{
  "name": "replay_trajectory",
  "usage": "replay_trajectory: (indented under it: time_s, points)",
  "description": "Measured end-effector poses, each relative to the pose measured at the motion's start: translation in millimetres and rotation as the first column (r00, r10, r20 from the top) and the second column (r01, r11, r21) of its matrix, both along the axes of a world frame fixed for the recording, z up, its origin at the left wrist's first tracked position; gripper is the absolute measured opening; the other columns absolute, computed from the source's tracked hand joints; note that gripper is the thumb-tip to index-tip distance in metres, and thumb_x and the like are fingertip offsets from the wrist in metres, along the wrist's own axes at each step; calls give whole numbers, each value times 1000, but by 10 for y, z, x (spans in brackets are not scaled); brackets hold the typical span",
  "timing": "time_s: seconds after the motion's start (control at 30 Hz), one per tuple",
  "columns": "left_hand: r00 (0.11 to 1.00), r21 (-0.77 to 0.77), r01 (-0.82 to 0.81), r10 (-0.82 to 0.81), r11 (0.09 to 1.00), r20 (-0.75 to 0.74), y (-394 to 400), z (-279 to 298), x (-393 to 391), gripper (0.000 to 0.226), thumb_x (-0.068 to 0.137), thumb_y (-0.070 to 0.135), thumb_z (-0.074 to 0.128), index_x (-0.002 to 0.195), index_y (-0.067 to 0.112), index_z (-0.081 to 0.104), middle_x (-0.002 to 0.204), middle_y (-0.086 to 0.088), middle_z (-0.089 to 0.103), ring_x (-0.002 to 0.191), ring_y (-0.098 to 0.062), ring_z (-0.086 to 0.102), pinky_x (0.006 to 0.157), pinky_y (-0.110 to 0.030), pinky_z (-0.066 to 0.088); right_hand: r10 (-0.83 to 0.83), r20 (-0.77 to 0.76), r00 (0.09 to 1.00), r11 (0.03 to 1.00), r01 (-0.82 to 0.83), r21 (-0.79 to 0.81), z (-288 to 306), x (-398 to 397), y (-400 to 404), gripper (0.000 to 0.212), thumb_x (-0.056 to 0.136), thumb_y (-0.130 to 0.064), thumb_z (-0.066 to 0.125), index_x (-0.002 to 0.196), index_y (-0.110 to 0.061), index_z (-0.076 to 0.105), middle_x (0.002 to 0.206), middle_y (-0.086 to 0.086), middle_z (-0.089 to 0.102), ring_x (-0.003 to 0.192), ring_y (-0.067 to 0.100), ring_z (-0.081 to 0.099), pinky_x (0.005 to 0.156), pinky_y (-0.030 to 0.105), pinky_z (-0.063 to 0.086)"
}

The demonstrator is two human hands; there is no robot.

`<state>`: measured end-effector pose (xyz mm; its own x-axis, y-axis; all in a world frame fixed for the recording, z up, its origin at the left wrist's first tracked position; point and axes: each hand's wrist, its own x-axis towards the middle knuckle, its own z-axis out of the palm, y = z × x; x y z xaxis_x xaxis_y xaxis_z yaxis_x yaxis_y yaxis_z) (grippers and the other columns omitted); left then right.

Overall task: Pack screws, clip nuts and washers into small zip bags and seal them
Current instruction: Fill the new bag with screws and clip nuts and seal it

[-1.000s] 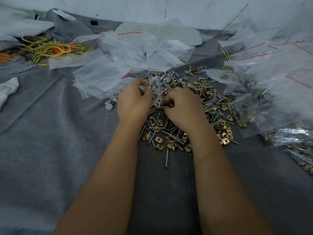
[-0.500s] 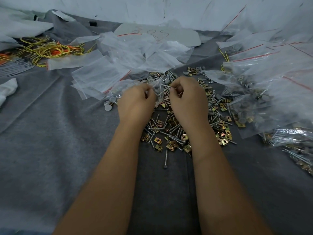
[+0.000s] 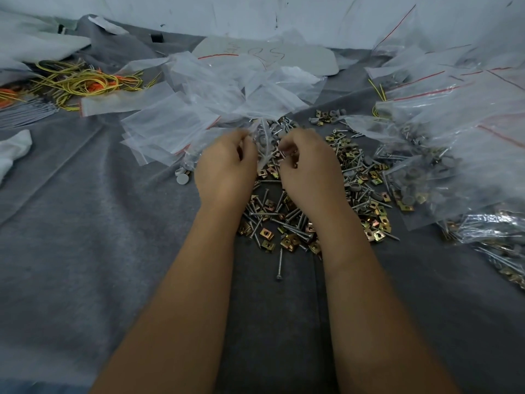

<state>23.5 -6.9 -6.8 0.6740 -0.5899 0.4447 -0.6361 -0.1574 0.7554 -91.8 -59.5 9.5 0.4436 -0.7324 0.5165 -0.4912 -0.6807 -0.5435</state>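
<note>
A loose heap of silver screws [image 3: 287,223], brass clip nuts [image 3: 267,234] and grey washers [image 3: 181,179] lies on the grey cloth. Above its far part, my left hand [image 3: 225,169] pinches the edge of a small clear zip bag [image 3: 262,143] with grey washers showing inside. My right hand [image 3: 308,169] is just right of the bag, fingers curled and pinching small pieces of hardware near the bag's mouth; what they are is hidden by the fingers.
Empty zip bags [image 3: 170,123] lie piled at the back left. Filled bags [image 3: 443,155] are stacked on the right. Yellow and orange wires [image 3: 82,83] lie far left, a white cloth [image 3: 14,149] at the left edge. One screw [image 3: 280,264] lies alone near my forearms.
My right hand rose from the heap to the bag's mouth, then drew slightly right. My left hand kept hold of the bag and lifted a little.
</note>
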Motion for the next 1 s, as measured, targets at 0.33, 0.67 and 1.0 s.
replay_trajectory:
  time_s: [0.33,0.67,1.0]
  points:
    - [993,265,106,-114,958,14,-68,-80,85,24,95,36,50,111,35,68,63,10,52,63,-13,51,51,-25,27,-17,-435,900,998,43,51,-70,-21,-42,15,86,-31,64,100,-29,68,114,2,51,116,26,38,98,38,28]
    - [994,247,110,-114,963,1,-57,-72,79,24,96,32,51,113,31,68,64,7,54,67,-21,55,57,-29,34,-99,-15,995,995,99,7,-7,-10,-28,8,95,-13,52,101,-13,58,103,5,54,92,20,52,74,33,44]
    - [988,96,156,-154,983,-31,-33,-27,25,24,97,30,49,102,24,71,68,2,63,65,-17,57,61,-33,45,49,-124,991,989,-65,-132,-26,88,37,24,87,7,56,105,-1,70,99,12,58,95,26,54,78,39,47]
